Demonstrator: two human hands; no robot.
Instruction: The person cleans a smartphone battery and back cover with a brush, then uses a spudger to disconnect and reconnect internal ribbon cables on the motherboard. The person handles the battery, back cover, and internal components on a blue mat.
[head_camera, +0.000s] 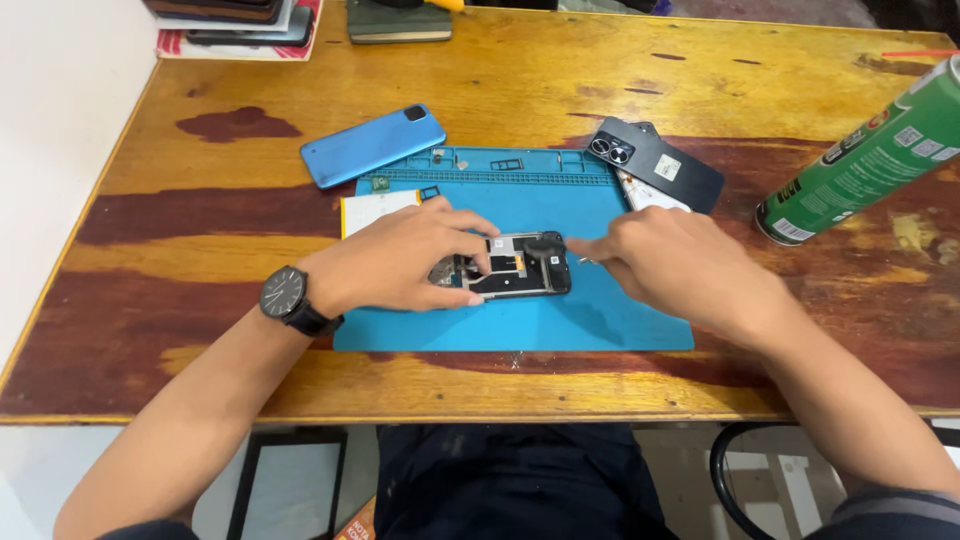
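An opened phone (520, 268) with its inner boards showing lies on a blue work mat (560, 320). My left hand (400, 258), with a black watch on the wrist, presses down on the phone's left end and holds it still. My right hand (660, 258) comes in from the right, its index finger pointing at the phone's right end. A thin metal tool seems pinched in its fingers, but most of it is hidden.
A blue phone back cover (372, 145) lies left of the mat, a dark phone (655, 162) with a white part under it at the mat's top right. A green spray can (860, 160) lies right. A white battery (375, 210), books at the back.
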